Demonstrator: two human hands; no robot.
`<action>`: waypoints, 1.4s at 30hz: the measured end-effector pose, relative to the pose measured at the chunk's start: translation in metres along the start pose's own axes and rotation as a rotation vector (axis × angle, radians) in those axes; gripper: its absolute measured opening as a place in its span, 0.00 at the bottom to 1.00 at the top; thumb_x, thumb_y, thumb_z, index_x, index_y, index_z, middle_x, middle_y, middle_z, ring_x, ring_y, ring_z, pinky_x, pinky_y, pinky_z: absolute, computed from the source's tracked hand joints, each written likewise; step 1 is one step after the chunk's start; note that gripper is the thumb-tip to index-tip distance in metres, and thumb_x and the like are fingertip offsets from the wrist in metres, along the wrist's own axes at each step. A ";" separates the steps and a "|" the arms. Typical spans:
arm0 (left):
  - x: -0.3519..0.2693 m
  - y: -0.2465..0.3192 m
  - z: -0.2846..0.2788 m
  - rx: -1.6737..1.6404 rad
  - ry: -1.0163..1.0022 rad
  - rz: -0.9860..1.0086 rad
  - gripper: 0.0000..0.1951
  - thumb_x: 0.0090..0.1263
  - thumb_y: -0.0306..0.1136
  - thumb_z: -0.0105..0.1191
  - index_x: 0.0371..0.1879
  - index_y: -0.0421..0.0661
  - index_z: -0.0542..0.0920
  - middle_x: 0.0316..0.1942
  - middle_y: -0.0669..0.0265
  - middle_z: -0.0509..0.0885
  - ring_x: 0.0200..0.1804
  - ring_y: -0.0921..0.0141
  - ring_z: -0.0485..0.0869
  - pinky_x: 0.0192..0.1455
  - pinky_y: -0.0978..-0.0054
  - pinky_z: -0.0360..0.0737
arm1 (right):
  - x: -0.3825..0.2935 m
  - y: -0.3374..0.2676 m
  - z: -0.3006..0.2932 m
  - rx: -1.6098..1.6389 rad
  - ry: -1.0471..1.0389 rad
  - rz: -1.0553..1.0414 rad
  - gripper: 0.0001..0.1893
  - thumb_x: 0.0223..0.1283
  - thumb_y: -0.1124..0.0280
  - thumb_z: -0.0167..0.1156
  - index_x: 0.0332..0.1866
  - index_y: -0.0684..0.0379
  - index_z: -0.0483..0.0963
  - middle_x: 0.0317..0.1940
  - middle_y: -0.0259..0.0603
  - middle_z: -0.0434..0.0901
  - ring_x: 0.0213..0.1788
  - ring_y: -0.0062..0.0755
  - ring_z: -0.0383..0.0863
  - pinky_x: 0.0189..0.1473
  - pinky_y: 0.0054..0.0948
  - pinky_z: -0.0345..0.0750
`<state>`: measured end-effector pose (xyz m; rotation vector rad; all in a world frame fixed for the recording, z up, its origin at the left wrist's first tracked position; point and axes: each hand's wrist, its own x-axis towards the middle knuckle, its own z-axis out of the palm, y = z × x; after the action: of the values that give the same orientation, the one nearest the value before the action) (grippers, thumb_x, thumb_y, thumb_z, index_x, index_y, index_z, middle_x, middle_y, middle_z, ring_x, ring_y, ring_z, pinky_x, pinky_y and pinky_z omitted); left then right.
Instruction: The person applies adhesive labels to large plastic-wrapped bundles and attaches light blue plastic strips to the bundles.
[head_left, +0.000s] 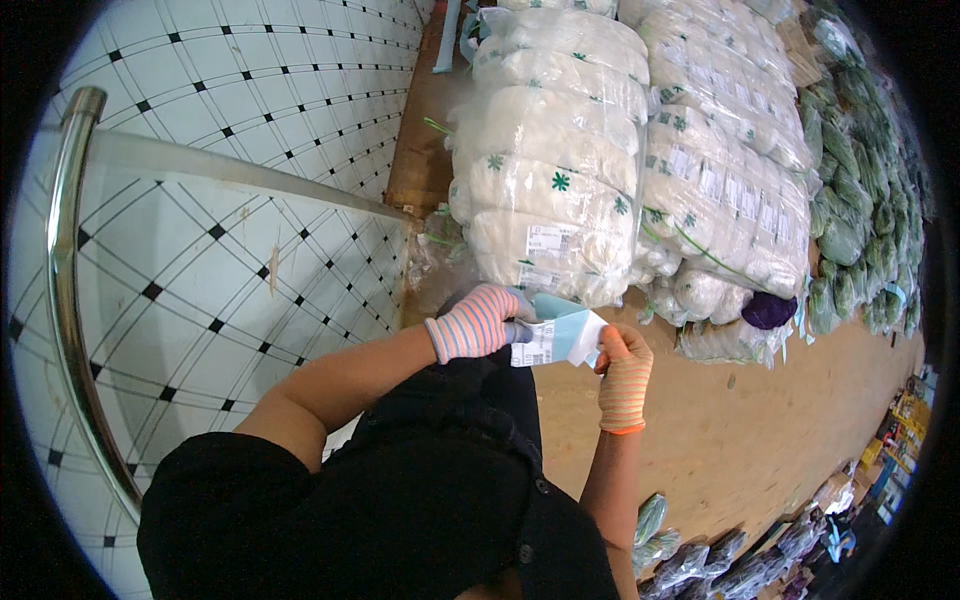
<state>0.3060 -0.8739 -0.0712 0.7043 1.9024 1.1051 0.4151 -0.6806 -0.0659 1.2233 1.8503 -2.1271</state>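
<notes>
My left hand (480, 322), in a pink and blue striped knit glove, pinches the left end of a strip of printed labels (532, 346) with pale blue backing. The right part of the strip is folded, and my right hand (624, 360), in an orange striped glove, grips that end. Just beyond both hands stands a stack of clear plastic bales (555, 135) filled with white produce and marked with green prints. Two white labels (547, 241) lie on the near face of the nearest bale.
More wrapped white bales (727, 187) stand to the right, with green bagged vegetables (855, 172) beyond. A dark purple bundle (769, 310) lies by them. On the left are a metal handrail (56, 247) and a tiled surface (195, 262). Dark bagged goods (690, 566) lie at lower right.
</notes>
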 end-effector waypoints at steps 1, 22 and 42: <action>0.002 -0.002 -0.012 -0.024 -0.046 -0.040 0.12 0.52 0.30 0.58 0.36 0.43 0.81 0.33 0.58 0.80 0.38 0.61 0.79 0.44 0.71 0.74 | 0.008 -0.002 0.001 0.059 0.063 0.057 0.07 0.54 0.70 0.57 0.31 0.64 0.73 0.21 0.32 0.73 0.19 0.18 0.67 0.22 0.18 0.64; 0.071 -0.031 -0.068 0.641 -0.523 -0.048 0.08 0.51 0.29 0.51 0.31 0.43 0.79 0.23 0.55 0.78 0.31 0.55 0.79 0.34 0.60 0.75 | 0.150 0.029 0.148 -0.730 0.196 -0.760 0.26 0.45 0.73 0.61 0.52 0.67 0.63 0.56 0.55 0.63 0.53 0.56 0.66 0.53 0.41 0.67; 0.068 -0.037 -0.075 0.614 -0.475 -0.131 0.09 0.47 0.27 0.53 0.30 0.44 0.80 0.25 0.55 0.80 0.32 0.56 0.80 0.34 0.62 0.76 | 0.220 -0.062 0.129 -1.137 0.188 -0.942 0.11 0.45 0.75 0.55 0.37 0.56 0.75 0.38 0.39 0.77 0.39 0.43 0.75 0.41 0.36 0.72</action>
<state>0.2047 -0.8706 -0.1068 1.0479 1.8227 0.2147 0.1668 -0.6794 -0.1511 0.2590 3.3111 -0.6049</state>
